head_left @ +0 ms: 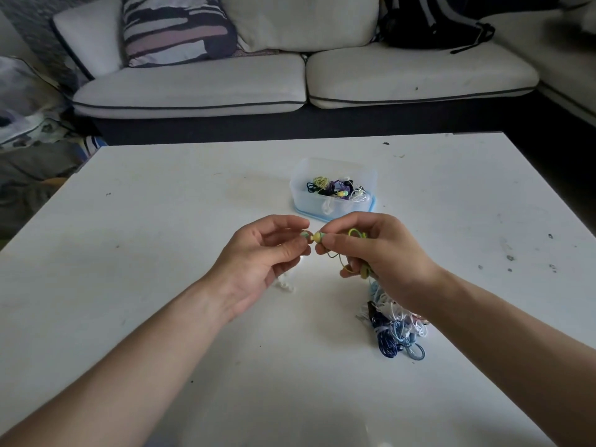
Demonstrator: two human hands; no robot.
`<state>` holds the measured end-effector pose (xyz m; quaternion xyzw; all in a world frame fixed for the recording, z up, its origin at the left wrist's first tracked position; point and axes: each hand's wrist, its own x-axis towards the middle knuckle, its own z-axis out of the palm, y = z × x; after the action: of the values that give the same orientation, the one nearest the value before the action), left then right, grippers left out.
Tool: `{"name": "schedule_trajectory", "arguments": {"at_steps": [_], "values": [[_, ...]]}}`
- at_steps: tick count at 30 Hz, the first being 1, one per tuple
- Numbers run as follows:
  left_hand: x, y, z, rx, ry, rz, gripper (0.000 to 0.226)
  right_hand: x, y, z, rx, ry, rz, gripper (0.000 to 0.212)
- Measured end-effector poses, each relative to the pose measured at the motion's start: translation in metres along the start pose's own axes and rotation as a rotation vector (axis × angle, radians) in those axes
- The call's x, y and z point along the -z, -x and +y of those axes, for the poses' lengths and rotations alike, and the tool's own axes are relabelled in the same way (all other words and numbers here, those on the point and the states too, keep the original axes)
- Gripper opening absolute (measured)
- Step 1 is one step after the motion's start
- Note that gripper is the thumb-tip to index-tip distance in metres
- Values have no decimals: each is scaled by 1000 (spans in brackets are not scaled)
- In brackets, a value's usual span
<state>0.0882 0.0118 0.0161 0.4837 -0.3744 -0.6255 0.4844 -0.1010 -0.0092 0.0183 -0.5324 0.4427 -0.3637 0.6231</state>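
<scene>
Head view: both hands are raised over the middle of a white table [161, 221], close together with their fingertips almost meeting. They share a pair of yellow-green earphones [317, 237], which are off the table top.

The left hand [258, 253] pinches a small greenish tip between thumb and forefinger, its other fingers loosely curled. The right hand [377, 253], just at its 3 o'clock, pinches the yellow earbud that meets that tip. Its lower fingers are curled round the thin cable, which loops out above the knuckles and hangs in a loose coil under the palm. A second rounded yellow piece shows by the little finger.

At 12 o'clock from the hands, further back on the table, stands a clear plastic box [309, 166] with a blue rim, holding tangled earphones in black, purple, yellow and white. At 5 o'clock from the right hand, partly hidden by its wrist, a tangled pile of cables [396, 327] in dark blue, light blue and white lies on the table. A small white earphone piece [287, 287] lies on the table under the left hand, at its 5 o'clock.

Beyond the table is a pale sofa [258, 85], with a striped cushion [177, 27] at 11 o'clock and a black backpack [432, 21] at 1 o'clock.
</scene>
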Motion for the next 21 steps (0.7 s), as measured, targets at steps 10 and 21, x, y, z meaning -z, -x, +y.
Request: {"name": "schedule_trajectory", "arguments": {"at_steps": [10, 21], "values": [[-5, 3, 1, -30, -35, -8, 25, -1, -1, 1, 12, 11, 34, 2], [-3, 4, 2, -44, -164, -4, 16, 3, -1, 1, -10, 58, 51, 7]]}}
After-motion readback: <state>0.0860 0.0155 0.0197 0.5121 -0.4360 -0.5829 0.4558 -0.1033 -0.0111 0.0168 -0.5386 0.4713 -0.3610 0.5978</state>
